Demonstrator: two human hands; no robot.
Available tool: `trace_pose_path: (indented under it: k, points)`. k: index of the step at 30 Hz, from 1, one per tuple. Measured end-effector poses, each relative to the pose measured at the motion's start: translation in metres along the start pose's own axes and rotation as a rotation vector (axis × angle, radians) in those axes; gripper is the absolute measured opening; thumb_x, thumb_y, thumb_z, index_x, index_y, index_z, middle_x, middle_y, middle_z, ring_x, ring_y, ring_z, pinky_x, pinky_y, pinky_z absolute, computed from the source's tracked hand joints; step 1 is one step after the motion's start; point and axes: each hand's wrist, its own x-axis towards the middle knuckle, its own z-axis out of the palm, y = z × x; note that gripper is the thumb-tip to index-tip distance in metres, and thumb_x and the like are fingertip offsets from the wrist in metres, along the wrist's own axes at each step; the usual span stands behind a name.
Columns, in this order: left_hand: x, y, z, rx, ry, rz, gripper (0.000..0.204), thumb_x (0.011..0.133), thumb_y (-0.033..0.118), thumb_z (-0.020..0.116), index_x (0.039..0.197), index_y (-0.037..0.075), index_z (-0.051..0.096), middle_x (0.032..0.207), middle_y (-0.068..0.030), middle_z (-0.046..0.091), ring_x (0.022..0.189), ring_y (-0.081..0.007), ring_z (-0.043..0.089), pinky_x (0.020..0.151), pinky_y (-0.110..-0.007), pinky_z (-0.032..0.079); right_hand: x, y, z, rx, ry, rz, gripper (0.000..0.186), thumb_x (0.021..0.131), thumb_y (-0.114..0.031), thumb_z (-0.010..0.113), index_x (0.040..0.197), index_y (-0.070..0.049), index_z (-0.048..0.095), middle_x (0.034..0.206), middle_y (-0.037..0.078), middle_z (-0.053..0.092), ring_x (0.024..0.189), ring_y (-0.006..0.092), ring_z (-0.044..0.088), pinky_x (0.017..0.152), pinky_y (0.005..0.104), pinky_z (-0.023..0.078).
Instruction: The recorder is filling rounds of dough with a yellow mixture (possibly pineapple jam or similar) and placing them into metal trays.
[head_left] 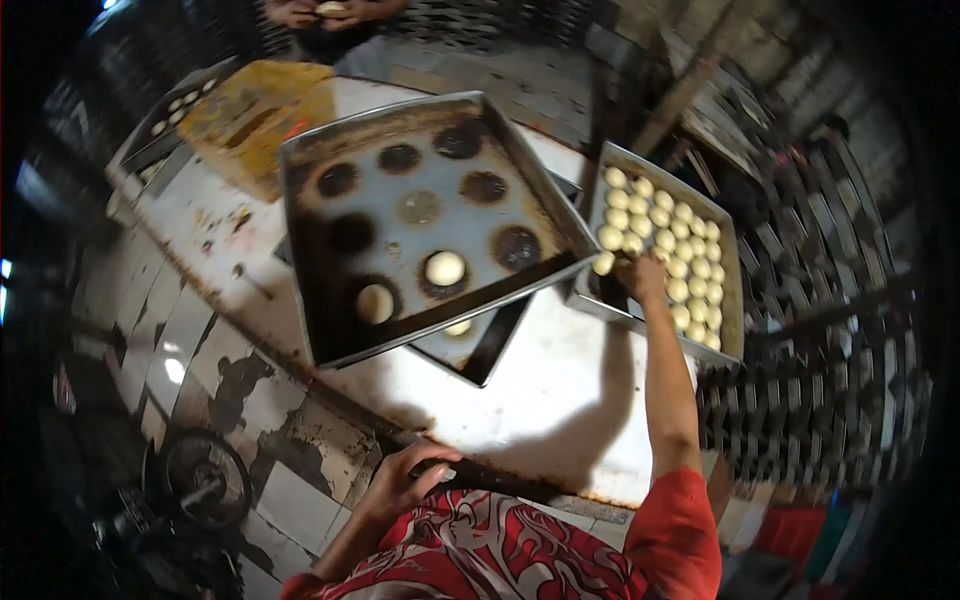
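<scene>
Pale dough balls (pixel 660 215) | right hand (pixel 642 277) reaching | left hand (pixel 405 480) gripping table edge (pixel 500 480)

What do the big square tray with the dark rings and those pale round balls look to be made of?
The big square baking tray looks like sheet metal: dull grey sheen, thin upturned rim, dark greasy or burnt rings on its floor. The pale round balls look like raw dough: matt, smooth, cream-white, softly domed. The right hand reaches among more of them in the second metal tray.
</scene>
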Motion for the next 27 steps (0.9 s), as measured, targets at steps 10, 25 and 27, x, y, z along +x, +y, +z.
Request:
trace_pose_path:
  k: [10,25,27]
  points:
    - [-0.061,-0.034,-0.018,-1.269,0.108,0.174,0.039,0.100,0.029,0.034,0.124,0.000,0.044,0.125,-0.0164,0.051,0.116,-0.0251,0.050,0.101,-0.041,0.038,-0.373,-0.291,-0.081,0.901,0.172,-0.655,0.041,0.073,-0.010,0.071,0.108,-0.003,0.049,0.100,0.014,0.048,0.099,0.0291,0.046,0.089,0.0410,0.035]
    - [-0.194,-0.111,-0.199,-1.381,0.482,0.319,0.045,0.092,0.020,0.040,0.127,-0.008,0.040,0.130,-0.0191,0.048,0.122,-0.0298,0.046,0.105,-0.042,0.034,-0.318,-0.626,-0.016,1.005,-0.149,-0.748,0.021,0.090,-0.024,0.056,0.089,-0.003,0.061,0.081,0.015,0.062,0.072,0.0283,0.060,0.069,0.0378,0.046]
    - [-0.179,-0.127,-0.217,-1.326,0.557,0.267,0.038,0.091,0.009,0.045,0.125,-0.009,0.041,0.120,-0.0166,0.055,0.110,-0.0260,0.054,0.098,-0.039,0.042,-0.256,-0.643,-0.011,0.824,0.209,-0.729,0.023,0.083,-0.021,0.061,0.094,-0.001,0.059,0.086,0.019,0.060,0.087,0.0347,0.057,0.080,0.0404,0.045]
